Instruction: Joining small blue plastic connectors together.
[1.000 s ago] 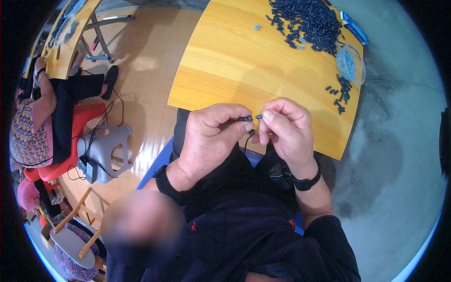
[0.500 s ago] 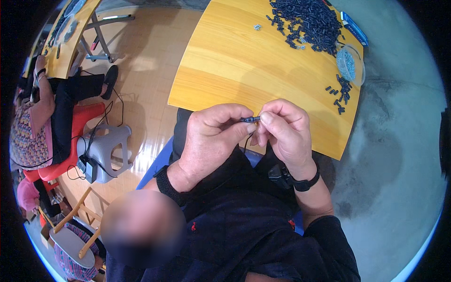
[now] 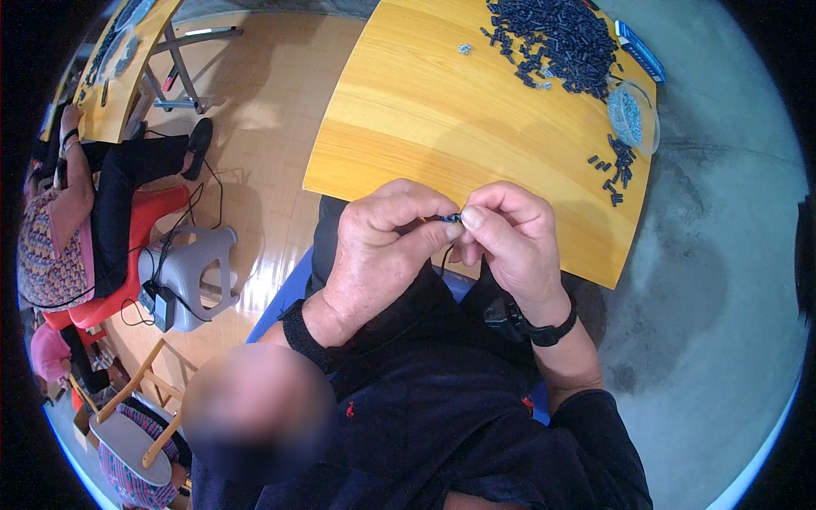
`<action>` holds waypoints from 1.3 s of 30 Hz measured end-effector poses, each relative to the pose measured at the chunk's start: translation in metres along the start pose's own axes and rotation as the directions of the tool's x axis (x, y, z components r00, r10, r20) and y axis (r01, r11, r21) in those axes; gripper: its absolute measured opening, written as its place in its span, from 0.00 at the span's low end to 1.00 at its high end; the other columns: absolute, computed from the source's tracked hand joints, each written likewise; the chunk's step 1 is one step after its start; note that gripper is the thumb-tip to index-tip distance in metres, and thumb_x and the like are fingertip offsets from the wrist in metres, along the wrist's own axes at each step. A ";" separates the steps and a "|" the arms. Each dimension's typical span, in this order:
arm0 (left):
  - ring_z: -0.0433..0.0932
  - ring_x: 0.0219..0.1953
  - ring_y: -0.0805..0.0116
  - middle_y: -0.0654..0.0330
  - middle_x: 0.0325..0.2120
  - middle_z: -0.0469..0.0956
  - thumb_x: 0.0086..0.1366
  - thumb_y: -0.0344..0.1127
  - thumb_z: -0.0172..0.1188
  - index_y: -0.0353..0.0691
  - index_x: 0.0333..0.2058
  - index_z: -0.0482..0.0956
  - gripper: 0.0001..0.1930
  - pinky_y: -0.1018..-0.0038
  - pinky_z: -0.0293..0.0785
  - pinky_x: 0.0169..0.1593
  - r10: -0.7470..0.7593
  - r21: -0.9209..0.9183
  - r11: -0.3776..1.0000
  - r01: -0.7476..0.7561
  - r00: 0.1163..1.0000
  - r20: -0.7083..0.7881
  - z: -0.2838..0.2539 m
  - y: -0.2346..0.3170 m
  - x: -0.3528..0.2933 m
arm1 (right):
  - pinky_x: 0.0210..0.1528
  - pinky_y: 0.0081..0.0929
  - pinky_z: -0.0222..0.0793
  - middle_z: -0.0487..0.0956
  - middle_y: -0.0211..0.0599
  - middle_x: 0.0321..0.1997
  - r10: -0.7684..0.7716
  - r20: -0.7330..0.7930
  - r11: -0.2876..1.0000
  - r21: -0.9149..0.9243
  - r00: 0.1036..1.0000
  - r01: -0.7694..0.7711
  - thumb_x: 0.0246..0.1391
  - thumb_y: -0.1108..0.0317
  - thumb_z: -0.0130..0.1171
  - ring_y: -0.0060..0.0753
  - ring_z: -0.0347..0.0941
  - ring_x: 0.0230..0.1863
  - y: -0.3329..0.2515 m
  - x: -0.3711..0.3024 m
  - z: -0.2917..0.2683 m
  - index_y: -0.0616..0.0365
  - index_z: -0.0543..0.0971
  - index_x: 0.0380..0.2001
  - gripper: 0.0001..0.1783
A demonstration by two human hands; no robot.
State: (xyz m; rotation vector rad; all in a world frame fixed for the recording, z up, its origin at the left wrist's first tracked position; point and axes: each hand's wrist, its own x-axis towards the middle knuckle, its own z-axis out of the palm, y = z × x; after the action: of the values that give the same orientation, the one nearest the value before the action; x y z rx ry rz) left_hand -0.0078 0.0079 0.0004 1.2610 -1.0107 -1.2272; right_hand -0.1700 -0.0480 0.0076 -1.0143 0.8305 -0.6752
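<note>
Left fingers [image 3: 425, 201] and right fingers [image 3: 478, 221] pinched one black part [image 3: 450, 218], seemingly unfinished. Untouched pieces [image 3: 565, 47] lay heaped at one o'clock

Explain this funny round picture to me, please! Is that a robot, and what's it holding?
There's no robot here: these are a person's bare hands. A camera on the person's head looks down, and its wide, curvy lens bends straight edges. The left hand pinches a small black piece. The right hand pinches at its other end, where the fingertips hide the details. On the wooden table lie a big pile of black pieces, a smaller group of them, a clear tub with light-blue bits inside, and a blue box.
</note>
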 end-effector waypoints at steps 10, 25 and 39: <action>0.75 0.33 0.74 0.62 0.29 0.77 0.53 0.21 0.66 0.34 0.32 0.82 0.06 0.79 0.72 0.37 -0.009 0.031 0.999 0.009 1.000 0.023 -0.002 0.003 0.000 | 0.23 0.19 0.74 0.74 0.29 0.22 0.195 0.114 0.964 0.163 0.974 -0.212 0.60 0.69 0.55 0.16 0.71 0.18 -0.005 0.002 -0.006 0.63 0.75 0.30 0.08; 0.77 0.29 0.72 0.60 0.25 0.77 0.54 0.21 0.65 0.34 0.30 0.82 0.04 0.78 0.73 0.33 0.036 0.019 0.999 -0.036 0.999 -0.008 0.001 0.002 -0.002 | 0.22 0.24 0.77 0.75 0.33 0.22 0.202 0.198 0.915 0.311 0.959 -0.257 0.56 0.71 0.59 0.20 0.72 0.17 0.000 0.004 -0.012 0.64 0.74 0.33 0.07; 0.71 0.40 0.69 0.61 0.36 0.73 0.52 0.25 0.68 0.40 0.34 0.83 0.09 0.73 0.68 0.47 0.148 0.133 0.979 -0.157 0.986 0.076 -0.001 0.002 -0.003 | 0.21 0.29 0.77 0.76 0.40 0.23 0.185 0.500 0.843 0.361 0.846 -0.398 0.60 0.56 0.54 0.31 0.76 0.19 0.013 0.005 -0.018 0.68 0.75 0.38 0.20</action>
State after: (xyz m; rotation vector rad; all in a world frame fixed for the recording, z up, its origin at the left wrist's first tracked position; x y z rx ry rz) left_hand -0.0069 0.0111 0.0030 1.2312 -1.2355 -1.1014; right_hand -0.1809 -0.0552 -0.0113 -0.5538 0.3770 -0.3135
